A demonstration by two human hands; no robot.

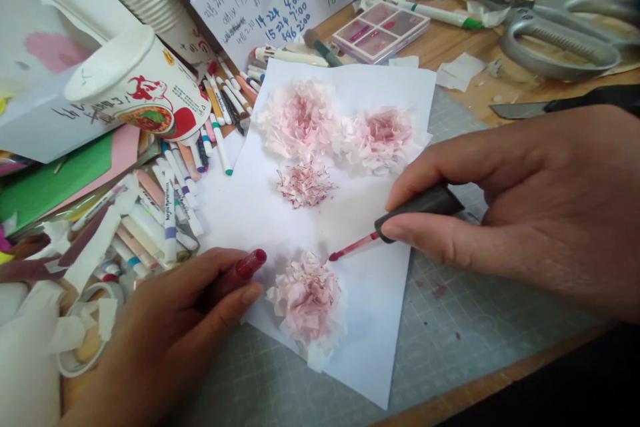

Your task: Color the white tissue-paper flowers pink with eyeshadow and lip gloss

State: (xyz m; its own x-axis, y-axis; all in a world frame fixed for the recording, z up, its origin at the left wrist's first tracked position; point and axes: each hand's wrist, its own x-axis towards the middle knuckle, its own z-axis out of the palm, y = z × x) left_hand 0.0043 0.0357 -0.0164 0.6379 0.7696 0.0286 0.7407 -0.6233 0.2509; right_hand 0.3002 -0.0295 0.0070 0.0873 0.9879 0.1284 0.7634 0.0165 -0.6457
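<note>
My right hand (500,207) pinches the dark cap of a lip gloss applicator (420,212). Its red tip is at the upper right edge of the nearest pink tissue-paper flower (310,307); I cannot tell whether they touch. Closed around the open red lip gloss tube (245,270) is my left hand (190,320), just left of that flower. Dark red marks show on the flower's upper petals. Farther back on the white sheet (370,340) lie a small red-edged flower (306,183) and two pale pink flowers (301,117) (383,137).
A grey cutting mat (480,320) lies under the sheet. Many markers (170,213) and a paper cup (140,87) crowd the left. Tape (90,347) sits near my left wrist. Behind are a palette (380,30), large scissors (555,33) and a knife (525,109), its blade bare.
</note>
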